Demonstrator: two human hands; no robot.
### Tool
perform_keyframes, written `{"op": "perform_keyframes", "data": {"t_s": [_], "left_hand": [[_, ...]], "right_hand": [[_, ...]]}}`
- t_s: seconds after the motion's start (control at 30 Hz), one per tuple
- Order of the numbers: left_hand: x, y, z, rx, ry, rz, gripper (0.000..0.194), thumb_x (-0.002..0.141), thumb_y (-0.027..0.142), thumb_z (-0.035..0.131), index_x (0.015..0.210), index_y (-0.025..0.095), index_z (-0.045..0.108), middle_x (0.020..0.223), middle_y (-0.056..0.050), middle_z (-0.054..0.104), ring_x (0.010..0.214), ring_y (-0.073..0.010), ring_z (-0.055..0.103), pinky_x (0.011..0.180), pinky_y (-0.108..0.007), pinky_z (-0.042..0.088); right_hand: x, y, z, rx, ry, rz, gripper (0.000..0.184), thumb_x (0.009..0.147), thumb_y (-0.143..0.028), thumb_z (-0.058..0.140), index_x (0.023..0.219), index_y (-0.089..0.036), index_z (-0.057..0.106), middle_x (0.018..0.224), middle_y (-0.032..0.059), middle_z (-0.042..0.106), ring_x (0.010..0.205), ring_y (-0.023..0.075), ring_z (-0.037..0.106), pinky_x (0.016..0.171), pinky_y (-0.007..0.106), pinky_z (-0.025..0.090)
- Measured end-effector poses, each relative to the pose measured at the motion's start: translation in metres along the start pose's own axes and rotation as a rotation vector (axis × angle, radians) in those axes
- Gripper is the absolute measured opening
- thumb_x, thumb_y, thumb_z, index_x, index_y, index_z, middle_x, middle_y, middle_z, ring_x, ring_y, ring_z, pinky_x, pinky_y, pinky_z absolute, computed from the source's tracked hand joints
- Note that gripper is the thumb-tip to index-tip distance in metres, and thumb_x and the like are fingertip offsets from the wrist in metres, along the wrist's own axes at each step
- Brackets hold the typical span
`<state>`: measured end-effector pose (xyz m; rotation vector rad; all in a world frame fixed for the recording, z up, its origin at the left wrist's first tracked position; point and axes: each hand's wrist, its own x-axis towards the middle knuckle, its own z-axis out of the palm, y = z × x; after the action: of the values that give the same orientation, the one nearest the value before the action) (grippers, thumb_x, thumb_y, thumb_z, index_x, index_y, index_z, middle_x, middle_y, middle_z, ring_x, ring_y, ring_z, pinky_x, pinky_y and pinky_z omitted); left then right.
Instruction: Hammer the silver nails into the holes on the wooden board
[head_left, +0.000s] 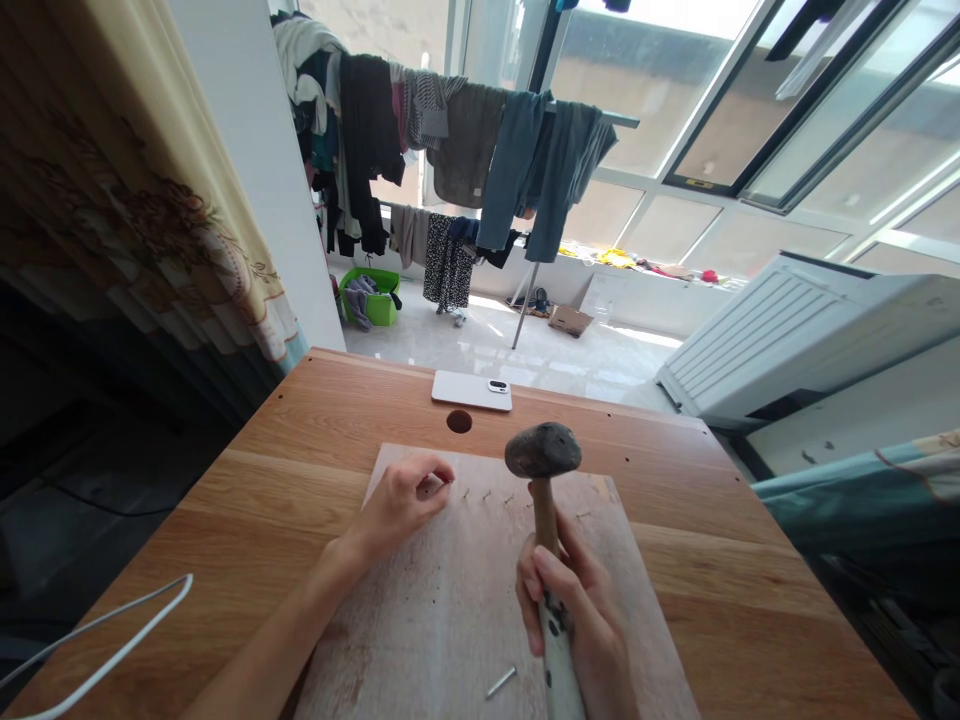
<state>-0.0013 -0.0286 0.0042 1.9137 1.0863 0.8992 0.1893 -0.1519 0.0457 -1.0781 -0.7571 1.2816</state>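
Note:
My right hand [574,605] is wrapped round the wooden handle of a hammer [543,452], whose dark head stands upright above a pale wooden board [450,610]. My left hand [401,500] rests on the board's far left part with its fingers pinched together, apparently on a small nail that I cannot make out clearly. A row of several small nails [487,495] sticks out of the board between the left hand and the hammer. One loose nail [500,682] lies on the board near its front edge.
The board lies on a wooden table [300,440] with a cable hole [459,421]. A white phone [472,389] lies face down at the far edge. A white wire hanger [105,640] pokes over the table's left front. Beyond are a clothes rack and a green basket [369,296].

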Motion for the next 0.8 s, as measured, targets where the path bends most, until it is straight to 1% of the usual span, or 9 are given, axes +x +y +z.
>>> {"op": "perform_keyframes", "data": {"t_s": [0.07, 0.17, 0.27, 0.37, 0.47, 0.63, 0.7, 0.8], "left_hand": [[-0.001, 0.003, -0.001, -0.013, -0.009, 0.007, 0.01, 0.087, 0.019, 0.059, 0.09, 0.019, 0.068, 0.084, 0.0, 0.071, 0.071, -0.0121, 0.063, 0.07, -0.023, 0.05], [-0.001, 0.004, -0.001, -0.025, -0.016, 0.013, 0.009, 0.089, 0.02, 0.059, 0.089, 0.019, 0.068, 0.085, 0.0, 0.071, 0.072, -0.0126, 0.064, 0.071, -0.024, 0.051], [-0.001, 0.001, -0.001, -0.027, -0.023, 0.027, 0.01, 0.091, 0.02, 0.06, 0.09, 0.019, 0.069, 0.088, -0.001, 0.073, 0.078, -0.0143, 0.066, 0.074, -0.025, 0.053], [-0.002, -0.001, 0.0, -0.02, -0.031, 0.031, 0.01, 0.091, 0.019, 0.06, 0.09, 0.02, 0.07, 0.088, -0.002, 0.073, 0.08, -0.0154, 0.067, 0.074, -0.025, 0.053], [-0.002, -0.001, 0.001, 0.04, -0.018, 0.052, 0.011, 0.089, 0.014, 0.06, 0.09, 0.02, 0.07, 0.086, -0.002, 0.071, 0.081, -0.0161, 0.066, 0.074, -0.026, 0.052], [-0.001, 0.002, 0.001, 0.109, 0.019, 0.11, 0.018, 0.084, 0.006, 0.062, 0.094, 0.02, 0.068, 0.089, -0.001, 0.073, 0.089, -0.0187, 0.067, 0.086, -0.032, 0.051], [-0.001, 0.003, 0.001, 0.106, 0.028, 0.109, 0.024, 0.082, 0.003, 0.063, 0.098, 0.02, 0.067, 0.09, 0.0, 0.073, 0.09, -0.0188, 0.068, 0.089, -0.033, 0.051], [-0.001, 0.004, 0.001, 0.092, 0.023, 0.088, 0.028, 0.082, 0.003, 0.065, 0.103, 0.021, 0.066, 0.09, 0.0, 0.074, 0.09, -0.0184, 0.069, 0.088, -0.033, 0.051]], "right_hand": [[0.003, 0.001, 0.009, 0.018, -0.028, 0.012, 0.061, 0.093, -0.049, 0.072, 0.146, -0.023, 0.058, 0.064, -0.0078, 0.054, 0.035, 0.0047, 0.046, 0.032, 0.013, 0.036], [0.007, 0.011, 0.015, 0.029, -0.05, 0.028, 0.059, 0.092, -0.051, 0.073, 0.141, -0.021, 0.062, 0.063, -0.0083, 0.053, 0.034, 0.0038, 0.044, 0.032, 0.012, 0.036], [0.008, 0.024, 0.014, 0.031, -0.074, 0.055, 0.058, 0.093, -0.051, 0.072, 0.141, -0.02, 0.061, 0.064, -0.0081, 0.054, 0.034, 0.004, 0.045, 0.032, 0.013, 0.037], [0.009, 0.031, 0.01, 0.025, -0.072, 0.073, 0.062, 0.093, -0.051, 0.071, 0.145, -0.019, 0.058, 0.063, -0.0081, 0.054, 0.034, 0.0045, 0.045, 0.031, 0.013, 0.037], [0.009, 0.034, 0.009, 0.003, -0.059, 0.086, 0.065, 0.092, -0.053, 0.071, 0.147, -0.019, 0.056, 0.063, -0.0079, 0.054, 0.033, 0.0048, 0.045, 0.031, 0.014, 0.038], [0.001, 0.032, 0.014, -0.068, -0.018, 0.135, 0.067, 0.09, -0.052, 0.074, 0.144, -0.017, 0.058, 0.064, -0.0072, 0.054, 0.038, 0.0062, 0.044, 0.033, 0.016, 0.042], [-0.002, 0.03, 0.016, -0.091, -0.018, 0.135, 0.069, 0.089, -0.053, 0.075, 0.145, -0.017, 0.058, 0.064, -0.0071, 0.054, 0.04, 0.0065, 0.043, 0.033, 0.016, 0.042], [-0.005, 0.029, 0.017, -0.099, -0.037, 0.132, 0.071, 0.089, -0.054, 0.074, 0.147, -0.018, 0.057, 0.063, -0.0072, 0.053, 0.041, 0.0065, 0.041, 0.033, 0.016, 0.041]]}}
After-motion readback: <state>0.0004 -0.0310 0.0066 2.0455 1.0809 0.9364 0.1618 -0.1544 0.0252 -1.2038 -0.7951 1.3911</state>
